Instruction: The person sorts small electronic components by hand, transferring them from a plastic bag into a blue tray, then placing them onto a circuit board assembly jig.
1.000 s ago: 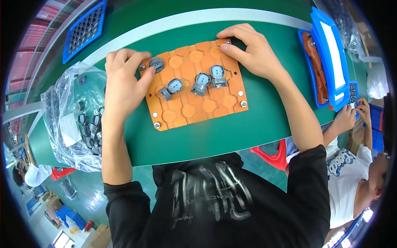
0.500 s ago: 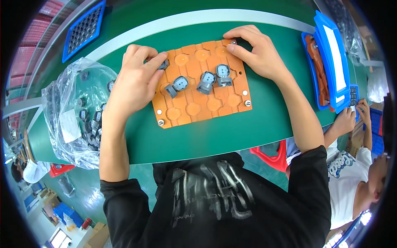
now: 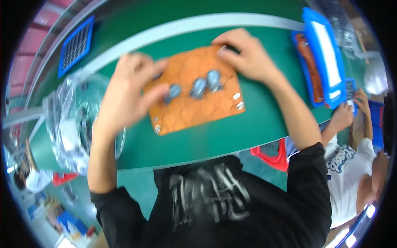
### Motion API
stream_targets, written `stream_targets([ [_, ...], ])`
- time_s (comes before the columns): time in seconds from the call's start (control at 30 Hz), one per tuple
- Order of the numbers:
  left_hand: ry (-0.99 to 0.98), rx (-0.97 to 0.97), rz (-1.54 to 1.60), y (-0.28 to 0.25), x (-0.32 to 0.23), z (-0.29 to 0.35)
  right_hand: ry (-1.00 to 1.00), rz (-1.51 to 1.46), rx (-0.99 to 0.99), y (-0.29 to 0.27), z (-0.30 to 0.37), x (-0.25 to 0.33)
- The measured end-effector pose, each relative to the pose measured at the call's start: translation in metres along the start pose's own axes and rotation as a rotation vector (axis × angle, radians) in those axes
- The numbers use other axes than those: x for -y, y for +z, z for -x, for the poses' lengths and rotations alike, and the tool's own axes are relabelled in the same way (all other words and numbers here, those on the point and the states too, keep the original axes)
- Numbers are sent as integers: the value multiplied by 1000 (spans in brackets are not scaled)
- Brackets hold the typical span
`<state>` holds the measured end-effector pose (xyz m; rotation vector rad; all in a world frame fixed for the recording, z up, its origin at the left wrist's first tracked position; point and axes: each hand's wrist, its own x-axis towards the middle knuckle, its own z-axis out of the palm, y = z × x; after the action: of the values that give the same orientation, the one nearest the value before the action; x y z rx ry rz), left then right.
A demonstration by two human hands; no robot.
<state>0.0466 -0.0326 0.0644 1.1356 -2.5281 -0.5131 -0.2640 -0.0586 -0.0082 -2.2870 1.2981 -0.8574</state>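
An orange plate (image 3: pixel 192 113) with round recesses and metal pins near its corners lies slightly tilted on the green table. Three small grey connector-like parts rest across its middle: a left one (image 3: pixel 173 91), a middle one (image 3: pixel 199 87) and a right one (image 3: pixel 214 79). My left hand (image 3: pixel 130 89), blurred by motion, hovers over the plate's left side with thumb and forefinger apart. A dark part (image 3: pixel 157 76) shows partly between those fingers, at the plate's upper left. My right hand (image 3: pixel 248 56) grips the far right corner between thumb and fingers.
A clear plastic bag (image 3: pixel 62 128) of dark parts lies at left. Beyond it is a blue tray (image 3: pixel 77 46) of parts. Blue trays (image 3: pixel 326 58) with another orange plate (image 3: pixel 311 68) stand at right. A co-worker's hands (image 3: pixel 343 115) are farther right, near a red stool (image 3: pixel 273 159).
My left thumb has come away from the forefinger and sits lower, over the plate's left side. The view has shifted a little and blurred. My right hand still grips the corner.
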Motion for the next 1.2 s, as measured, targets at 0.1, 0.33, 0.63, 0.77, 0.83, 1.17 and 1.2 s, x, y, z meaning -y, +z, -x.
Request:
stream_targets([
  [0.1,100,157,-155,16,-28,-12,-48,-117,-96,13,10,-14],
  [0.33,121,100,-134,19,-16,-11,-165,-187,-60,33,1,-5],
  [0.63,-172,-75,-278,29,-27,-27,-119,-180,-108,19,2,-1],
  [0.77,-206,-80,-159,15,-23,-26,-111,-192,-146,31,-4,-9],
  [0.83,-67,-103,-115,18,11,-24,-93,-185,-144,30,-3,-11],
  [1.17,196,19,-34,22,3,-16,-54,-141,-114,31,-2,-9],
  [1.2,206,-11,-43,24,6,-17,-54,-131,-122,31,-1,-8],
])
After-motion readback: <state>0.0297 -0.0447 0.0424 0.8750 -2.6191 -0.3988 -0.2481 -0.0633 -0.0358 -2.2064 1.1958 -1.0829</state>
